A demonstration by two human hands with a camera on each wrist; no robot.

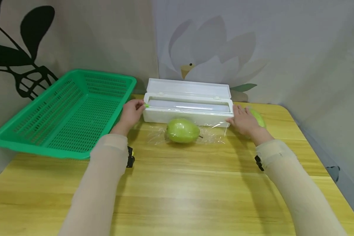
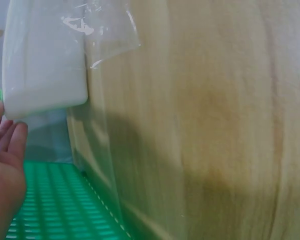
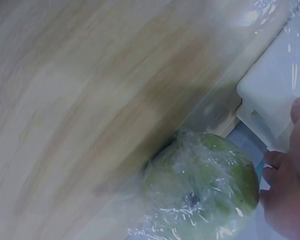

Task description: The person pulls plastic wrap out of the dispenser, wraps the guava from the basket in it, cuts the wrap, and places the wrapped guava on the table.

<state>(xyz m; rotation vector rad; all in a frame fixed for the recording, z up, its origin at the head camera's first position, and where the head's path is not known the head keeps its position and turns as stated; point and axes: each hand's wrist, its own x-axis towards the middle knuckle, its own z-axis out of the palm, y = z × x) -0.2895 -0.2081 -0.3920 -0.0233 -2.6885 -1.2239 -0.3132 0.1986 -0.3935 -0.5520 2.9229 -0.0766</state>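
Observation:
A white cling film dispenser (image 1: 157, 117) lies lengthwise near the wall, its lid (image 1: 188, 87) flipped back and a roll inside. At the dispenser's left end my left hand (image 1: 131, 114) pinches a small green slider (image 1: 147, 105) between thumb and fingertips. My right hand (image 1: 245, 122) rests against the right end, fingers extended and thumb at the front. A green pear (image 1: 183, 131) lies on its side before the dispenser, with clear film (image 1: 213, 134) drawn out over it. Partly hidden behind my right hand is a second green pear (image 1: 257, 117); the right wrist view shows it wrapped in film.
A green slotted plastic basket (image 1: 127, 78) stands on the left, close beside my left forearm. The wooden table (image 1: 180, 190) ends at the wall behind the dispenser and at a slanting edge on the right.

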